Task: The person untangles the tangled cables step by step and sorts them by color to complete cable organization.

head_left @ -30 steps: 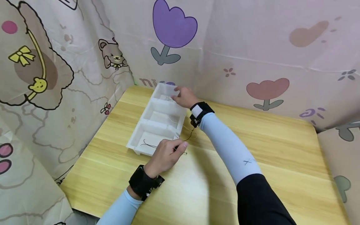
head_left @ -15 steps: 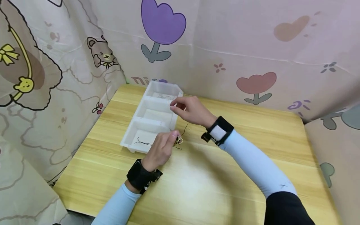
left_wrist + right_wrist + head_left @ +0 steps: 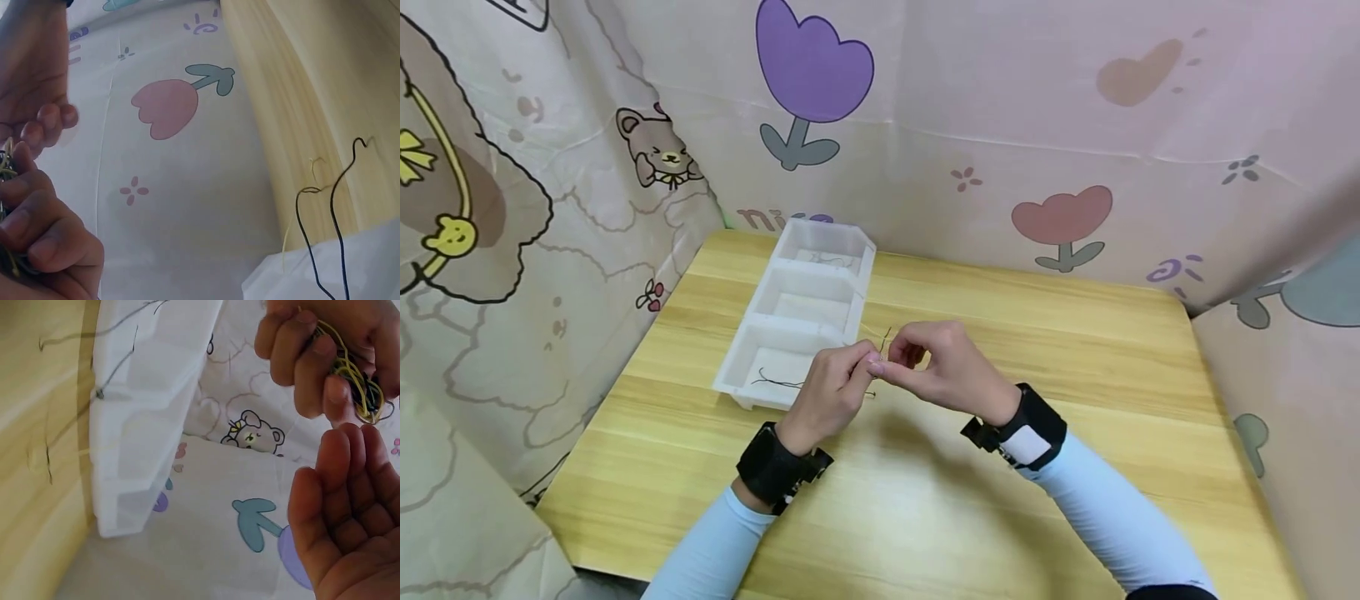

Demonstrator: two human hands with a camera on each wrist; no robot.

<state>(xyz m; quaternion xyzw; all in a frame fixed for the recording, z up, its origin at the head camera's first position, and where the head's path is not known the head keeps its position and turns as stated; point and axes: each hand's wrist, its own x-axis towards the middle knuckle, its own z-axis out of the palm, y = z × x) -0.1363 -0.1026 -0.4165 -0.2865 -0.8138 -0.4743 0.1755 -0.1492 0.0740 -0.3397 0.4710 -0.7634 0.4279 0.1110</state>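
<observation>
My left hand (image 3: 829,387) grips a tangled bundle of thin yellow and black wires (image 3: 355,378) in its curled fingers. Loose dark wire ends (image 3: 337,212) stick out of it below. My right hand (image 3: 951,367) is up against the left one, its fingertips at the bundle's end; whether they pinch a wire is hidden. A white tray (image 3: 862,292) with three compartments stands just beyond the left hand. Pale wires (image 3: 826,257) lie in its far compartment. Dark wire (image 3: 775,382) shows over the near compartment, running toward the left hand.
The wooden table (image 3: 1037,333) carries the tray at its left side. Printed curtains (image 3: 940,100) hang directly behind and to the left of the table. A cable (image 3: 546,477) shows past the table's left edge.
My right hand has drawn back from the tray's far compartment and come down to the left hand. The left hand still holds the wire bundle. The head view has shifted slightly.
</observation>
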